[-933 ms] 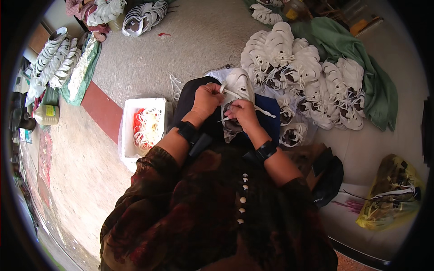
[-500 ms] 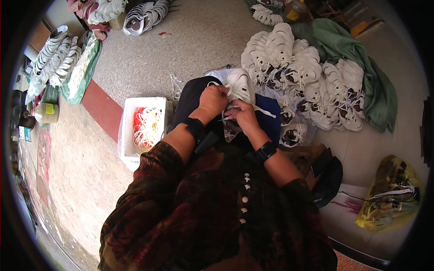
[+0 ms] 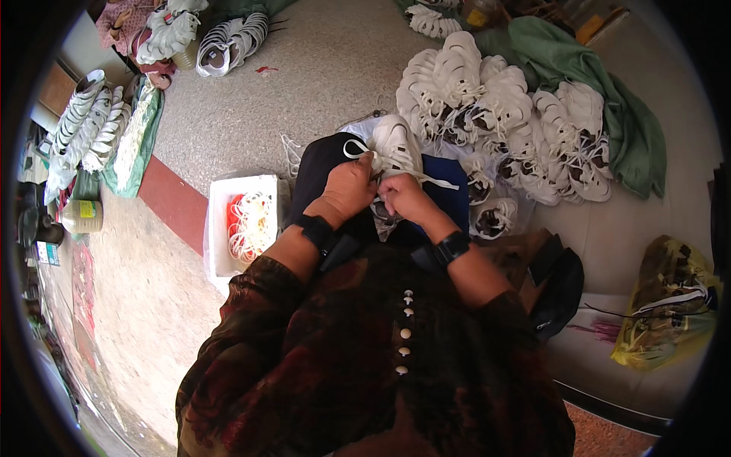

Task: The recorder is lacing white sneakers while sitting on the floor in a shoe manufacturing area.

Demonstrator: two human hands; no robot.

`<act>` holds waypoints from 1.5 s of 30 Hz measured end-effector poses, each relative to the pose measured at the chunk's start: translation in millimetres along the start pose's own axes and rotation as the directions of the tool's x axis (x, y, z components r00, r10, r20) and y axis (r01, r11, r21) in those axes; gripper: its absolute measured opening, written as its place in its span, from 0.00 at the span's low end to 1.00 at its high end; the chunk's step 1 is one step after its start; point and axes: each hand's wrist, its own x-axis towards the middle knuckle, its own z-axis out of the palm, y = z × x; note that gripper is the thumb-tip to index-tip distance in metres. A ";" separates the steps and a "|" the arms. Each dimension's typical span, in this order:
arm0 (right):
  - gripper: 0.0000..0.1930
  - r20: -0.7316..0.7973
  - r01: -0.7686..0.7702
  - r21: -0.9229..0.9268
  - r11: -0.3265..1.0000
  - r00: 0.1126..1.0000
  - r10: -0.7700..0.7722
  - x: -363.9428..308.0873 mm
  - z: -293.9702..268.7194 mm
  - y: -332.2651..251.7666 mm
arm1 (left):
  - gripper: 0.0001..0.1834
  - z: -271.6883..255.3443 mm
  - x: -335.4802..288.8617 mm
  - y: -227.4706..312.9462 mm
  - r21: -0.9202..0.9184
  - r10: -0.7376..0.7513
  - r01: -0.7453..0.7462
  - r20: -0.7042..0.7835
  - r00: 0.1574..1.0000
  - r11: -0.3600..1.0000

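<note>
A white shoe upper lies on the dark cloth over my lap, its toe pointing away from me. My left hand is closed at the left side of its lacing, thumb and finger pinching a white shoelace that stands up in a loop. Close beside it, my right hand has its fingers curled in over the shoe's opening; what they grip is hidden. A flat lace end sticks out to the right past that hand. Both wrists wear black bands.
Left of my lap stands a white foam box holding a tangle of laces. A large heap of white shoe uppers lies at the right against a green sack. A yellow plastic bag sits farther right; stacked uppers stand far left.
My right hand has turned and its fingers have curled in closer to my left hand. A lace loop now rises more clearly above my left hand. The whole view has shifted slightly.
</note>
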 end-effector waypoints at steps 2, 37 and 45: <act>0.05 0.293 0.038 0.091 0.995 0.954 -0.063 -34.4 -24.0 -32.5 | 0.21 0.3 -1.2 -6.2 -0.054 -0.030 0.030 0.001 1.000 0.998; 0.03 -0.308 0.072 -0.663 0.745 0.881 -0.359 -87.9 -93.0 32.3 | 0.04 -79.1 -22.8 -30.0 0.331 -0.131 0.067 0.176 0.976 0.941; 0.04 -0.253 0.043 -0.684 0.728 0.922 -0.293 -103.6 -95.8 16.0 | 0.05 -88.8 -25.0 -33.9 0.147 -0.134 0.103 0.217 0.967 0.984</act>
